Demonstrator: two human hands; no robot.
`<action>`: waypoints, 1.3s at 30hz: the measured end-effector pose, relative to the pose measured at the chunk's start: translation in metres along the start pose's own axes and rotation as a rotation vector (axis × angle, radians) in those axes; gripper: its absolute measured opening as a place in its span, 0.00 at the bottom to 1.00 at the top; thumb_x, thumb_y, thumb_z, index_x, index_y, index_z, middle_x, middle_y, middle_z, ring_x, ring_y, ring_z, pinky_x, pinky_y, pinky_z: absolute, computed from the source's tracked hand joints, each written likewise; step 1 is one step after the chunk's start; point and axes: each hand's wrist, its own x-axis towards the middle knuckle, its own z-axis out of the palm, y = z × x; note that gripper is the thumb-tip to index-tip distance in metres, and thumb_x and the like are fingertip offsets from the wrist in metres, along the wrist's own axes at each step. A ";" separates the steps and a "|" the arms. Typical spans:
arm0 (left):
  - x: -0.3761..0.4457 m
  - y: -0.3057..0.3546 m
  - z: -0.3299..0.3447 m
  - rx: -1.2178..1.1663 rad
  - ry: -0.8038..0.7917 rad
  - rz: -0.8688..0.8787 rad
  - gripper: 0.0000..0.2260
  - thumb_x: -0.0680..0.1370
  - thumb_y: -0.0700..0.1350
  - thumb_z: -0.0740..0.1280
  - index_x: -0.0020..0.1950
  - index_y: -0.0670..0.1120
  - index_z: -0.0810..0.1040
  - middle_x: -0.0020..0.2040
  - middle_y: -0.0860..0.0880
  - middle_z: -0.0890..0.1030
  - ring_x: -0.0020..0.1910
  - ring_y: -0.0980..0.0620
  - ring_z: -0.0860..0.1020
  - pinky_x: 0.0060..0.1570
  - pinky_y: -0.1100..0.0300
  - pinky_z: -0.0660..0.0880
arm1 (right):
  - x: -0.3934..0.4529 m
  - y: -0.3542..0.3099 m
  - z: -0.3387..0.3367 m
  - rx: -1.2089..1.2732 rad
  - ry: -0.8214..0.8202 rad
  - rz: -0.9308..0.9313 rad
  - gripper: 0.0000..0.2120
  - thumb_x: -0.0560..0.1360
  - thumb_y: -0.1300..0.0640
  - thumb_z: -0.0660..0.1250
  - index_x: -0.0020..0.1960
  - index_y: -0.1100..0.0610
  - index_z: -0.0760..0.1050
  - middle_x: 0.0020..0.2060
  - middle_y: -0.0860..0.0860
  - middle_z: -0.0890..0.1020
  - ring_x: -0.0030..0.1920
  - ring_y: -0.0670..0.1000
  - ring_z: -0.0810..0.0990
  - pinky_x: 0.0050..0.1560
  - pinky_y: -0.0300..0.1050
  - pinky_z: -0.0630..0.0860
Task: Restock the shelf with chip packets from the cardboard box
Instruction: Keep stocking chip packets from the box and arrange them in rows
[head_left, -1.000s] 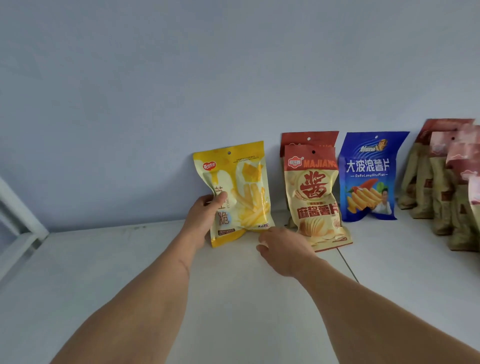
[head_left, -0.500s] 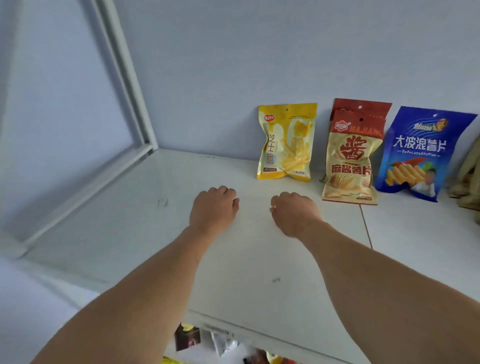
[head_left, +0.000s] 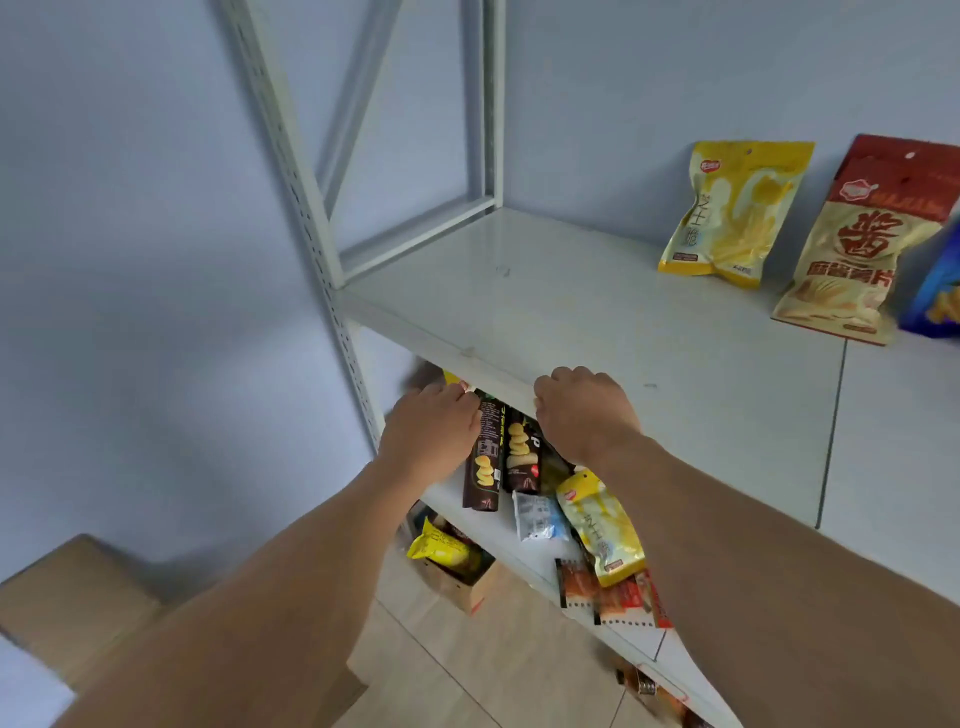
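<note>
Below shelf (head_left: 571, 312), box (head_left: 457, 582), yellow packet (head_left: 441, 548) inside

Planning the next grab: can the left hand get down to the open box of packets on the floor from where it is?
Probably yes: the left hand is empty at the top shelf's front edge, and the space down to the open box looks clear.

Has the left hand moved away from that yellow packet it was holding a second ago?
Yes. The left hand has let go and drawn back toward the person, now at the front edge of the top shelf, while the yellow chip packet stands against the wall.
</note>
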 end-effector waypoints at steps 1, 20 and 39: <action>-0.017 -0.006 -0.002 -0.007 -0.003 -0.015 0.14 0.84 0.48 0.59 0.52 0.45 0.82 0.48 0.47 0.83 0.47 0.43 0.82 0.43 0.53 0.74 | -0.007 -0.013 0.000 0.017 0.000 -0.004 0.12 0.83 0.57 0.54 0.62 0.53 0.73 0.57 0.52 0.77 0.57 0.54 0.76 0.50 0.46 0.67; -0.406 -0.160 -0.003 -0.007 -0.275 -0.224 0.16 0.84 0.50 0.54 0.55 0.47 0.80 0.46 0.49 0.82 0.41 0.49 0.79 0.37 0.57 0.70 | -0.125 -0.371 0.067 0.109 -0.253 -0.265 0.14 0.84 0.53 0.53 0.65 0.54 0.72 0.62 0.53 0.76 0.63 0.57 0.75 0.56 0.50 0.73; -0.637 -0.220 0.159 -0.500 -0.647 -1.116 0.19 0.84 0.58 0.58 0.71 0.50 0.71 0.63 0.50 0.79 0.59 0.49 0.79 0.55 0.52 0.78 | -0.167 -0.580 0.250 0.445 -0.600 -0.111 0.17 0.84 0.46 0.56 0.69 0.51 0.71 0.61 0.50 0.77 0.61 0.53 0.76 0.59 0.52 0.76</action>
